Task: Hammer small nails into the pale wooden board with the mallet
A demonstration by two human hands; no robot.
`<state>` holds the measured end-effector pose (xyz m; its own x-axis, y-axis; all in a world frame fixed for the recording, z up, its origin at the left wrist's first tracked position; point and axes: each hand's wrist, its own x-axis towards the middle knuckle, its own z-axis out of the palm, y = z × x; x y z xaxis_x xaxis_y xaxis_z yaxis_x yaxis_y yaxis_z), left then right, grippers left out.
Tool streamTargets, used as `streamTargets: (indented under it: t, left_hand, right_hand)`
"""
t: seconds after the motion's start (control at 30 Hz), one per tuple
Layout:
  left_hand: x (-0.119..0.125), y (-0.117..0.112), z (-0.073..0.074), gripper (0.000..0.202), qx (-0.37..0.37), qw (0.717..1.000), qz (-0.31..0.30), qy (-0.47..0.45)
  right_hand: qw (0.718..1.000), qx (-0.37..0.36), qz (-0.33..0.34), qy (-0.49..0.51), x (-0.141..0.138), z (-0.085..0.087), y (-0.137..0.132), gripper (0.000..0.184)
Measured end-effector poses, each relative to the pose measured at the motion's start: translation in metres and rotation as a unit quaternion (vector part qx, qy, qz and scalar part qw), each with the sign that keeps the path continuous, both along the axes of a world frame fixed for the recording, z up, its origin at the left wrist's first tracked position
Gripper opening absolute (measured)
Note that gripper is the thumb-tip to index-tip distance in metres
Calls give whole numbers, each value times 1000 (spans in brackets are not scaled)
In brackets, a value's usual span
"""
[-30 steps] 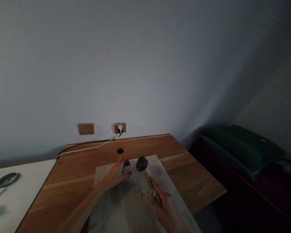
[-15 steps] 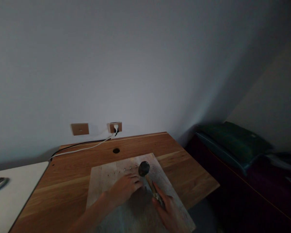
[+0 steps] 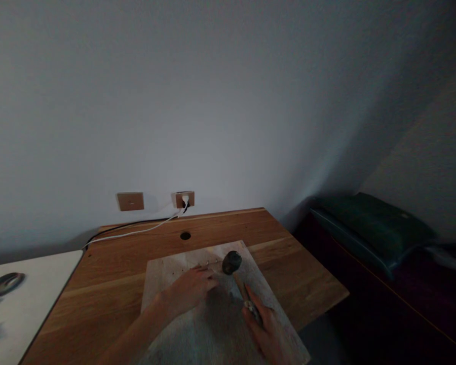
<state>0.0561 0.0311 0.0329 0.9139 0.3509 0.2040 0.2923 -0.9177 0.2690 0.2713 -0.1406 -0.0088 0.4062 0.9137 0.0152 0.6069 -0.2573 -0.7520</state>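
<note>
My right hand (image 3: 264, 324) is closed round the wooden handle of a mallet (image 3: 232, 263) with a dark round head. The head is over the upper right part of a pale wooden board (image 3: 163, 299). My left hand (image 3: 190, 291) is low over the board, left of the mallet, its fingers a little bent and a gap showing by the thumb. Its fingertips are close to a row of small nails (image 3: 207, 263) near the board's far edge. Whether they touch a nail I cannot tell.
The board lies on a wooden desk (image 3: 289, 263) with a cable hole (image 3: 185, 235). Cables (image 3: 137, 233) run along its back to a wall socket (image 3: 185, 199). A white table (image 3: 34, 299) with a dark round object adjoins at left. A green cushion (image 3: 380, 228) is at right.
The view has shifted slightly, so the scene sits a little further right. My left hand has moved a bit left relative to the board. The mallet stays in my right hand, its head tilted slightly differently.
</note>
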Motion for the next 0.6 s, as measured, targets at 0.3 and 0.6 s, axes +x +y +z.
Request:
streamTargets:
  t: [0.3,0.6]
  left_hand:
    - [-46,62,8,20,-213,964,149,-48]
    - [-42,61,-1,14,-215,960,173,-41]
  right_hand:
    - [998,-21,52,5,2,5,-1,63]
    - [997,-49,61,4,0,15,0,62]
